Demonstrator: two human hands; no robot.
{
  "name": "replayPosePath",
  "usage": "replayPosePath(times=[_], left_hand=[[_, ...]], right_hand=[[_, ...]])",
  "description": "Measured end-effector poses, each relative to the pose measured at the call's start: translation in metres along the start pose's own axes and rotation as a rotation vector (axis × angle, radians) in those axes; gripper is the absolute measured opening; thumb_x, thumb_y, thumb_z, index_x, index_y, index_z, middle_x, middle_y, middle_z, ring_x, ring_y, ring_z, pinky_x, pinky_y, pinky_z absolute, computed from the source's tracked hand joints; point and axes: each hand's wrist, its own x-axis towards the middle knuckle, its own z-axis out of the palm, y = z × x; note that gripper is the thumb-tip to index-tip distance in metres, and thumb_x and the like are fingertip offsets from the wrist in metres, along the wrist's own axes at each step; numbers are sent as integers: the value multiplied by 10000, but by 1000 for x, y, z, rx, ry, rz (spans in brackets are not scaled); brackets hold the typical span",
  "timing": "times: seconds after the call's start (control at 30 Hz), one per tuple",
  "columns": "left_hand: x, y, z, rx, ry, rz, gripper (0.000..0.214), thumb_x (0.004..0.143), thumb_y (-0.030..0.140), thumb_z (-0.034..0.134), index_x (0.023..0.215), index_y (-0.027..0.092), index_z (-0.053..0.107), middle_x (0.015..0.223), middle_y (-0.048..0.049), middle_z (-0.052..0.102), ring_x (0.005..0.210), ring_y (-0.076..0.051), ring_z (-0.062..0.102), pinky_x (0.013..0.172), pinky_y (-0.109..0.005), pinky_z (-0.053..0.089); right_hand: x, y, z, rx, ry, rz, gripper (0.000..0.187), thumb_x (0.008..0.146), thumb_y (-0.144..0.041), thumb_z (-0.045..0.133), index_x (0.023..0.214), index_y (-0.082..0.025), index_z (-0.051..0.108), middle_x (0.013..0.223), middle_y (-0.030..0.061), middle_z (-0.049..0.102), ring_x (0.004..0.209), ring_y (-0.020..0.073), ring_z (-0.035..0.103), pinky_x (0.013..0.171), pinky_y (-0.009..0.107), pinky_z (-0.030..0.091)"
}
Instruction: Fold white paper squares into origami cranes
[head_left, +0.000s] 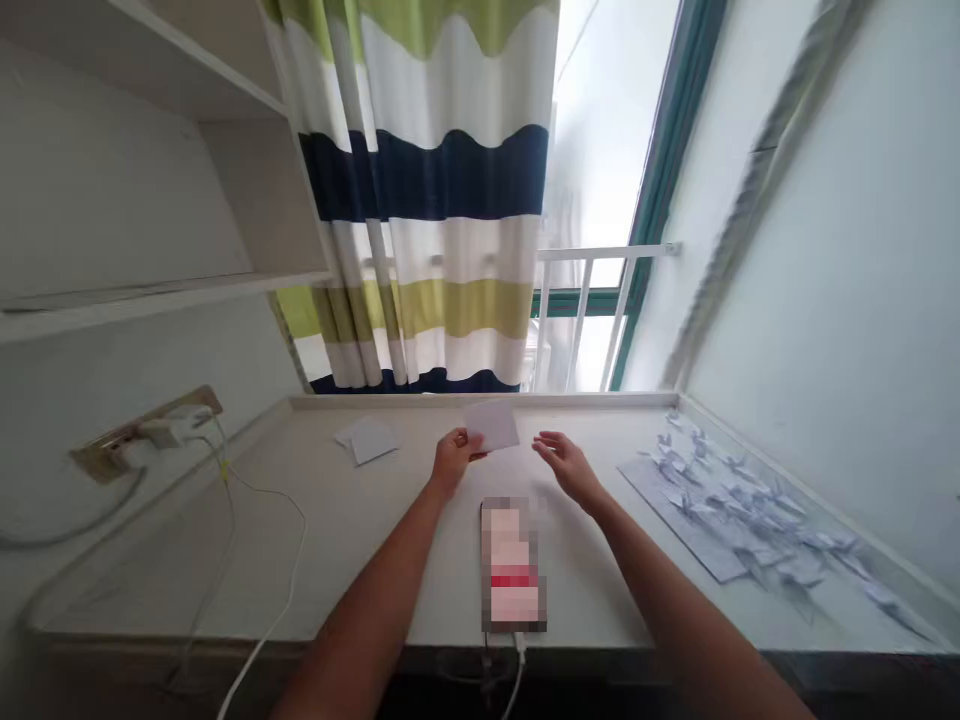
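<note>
My left hand (454,460) pinches the lower left corner of a white sheet of paper (493,424), raised a little over the white desk. Just right of the sheet, my right hand (564,464) is apart from it, fingers spread and holding nothing. A small stack of white paper squares (372,440) lies to the left of my left hand. Between my forearms a phone (514,565) rests on the desk, its screen blurred out. Many folded white paper pieces (739,505), some shaped like cranes, are heaped at the right side, partly on a flat sheet (675,510).
The white desk (300,560) meets a wall on both sides. A charging cable (517,665) runs from the phone over the front edge. Plugs (176,428) sit in a wall socket at left, with cords trailing down. Shelves (165,290) overhang the left; a striped curtain (450,180) hangs behind.
</note>
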Motion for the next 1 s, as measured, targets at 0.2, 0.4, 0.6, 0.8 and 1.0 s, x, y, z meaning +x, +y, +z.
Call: replayPosePath(times=[0.2, 0.4, 0.6, 0.8, 1.0], left_hand=[[-12, -13, -12, 43, -90, -63, 523, 589, 448, 928, 917, 106, 706, 933, -107, 765, 847, -209, 720, 754, -355, 626], [-12, -11, -6, 165, -189, -120, 500, 621, 472, 904, 897, 110, 697, 914, -119, 770, 797, -199, 725, 673, -295, 597], [-16, -8, -1, 207, -175, -125, 534, 593, 496, 906, 886, 118, 667, 872, -109, 763, 733, -196, 732, 633, -280, 578], [-11, -14, -4, 360, -226, -107, 490, 675, 523, 838, 897, 131, 644, 771, -50, 723, 374, -72, 511, 351, -204, 366], [-9, -12, -2, 378, -198, -80, 465, 702, 536, 795, 881, 128, 665, 742, -29, 700, 354, -37, 364, 322, -208, 264]], right_hand=[[6, 24, 23, 191, -70, 56, 520, 724, -563, 786, 1046, -166, 688, 810, 73, 752, 757, 221, 705, 760, 366, 531], [11, 39, 20, 259, -81, 102, 406, 691, -515, 830, 884, -174, 722, 828, 62, 751, 733, 187, 665, 722, 324, 508], [31, 42, 30, 290, -64, 107, 390, 631, -467, 866, 830, -172, 705, 810, 59, 739, 717, 192, 658, 706, 323, 506], [31, 46, 26, 262, 8, 53, 406, 654, -479, 848, 889, -186, 692, 800, 9, 679, 659, 156, 619, 633, 288, 472], [23, 38, 23, 263, -70, 65, 384, 693, -451, 835, 925, -180, 693, 861, 47, 727, 777, 190, 665, 719, 308, 502]])
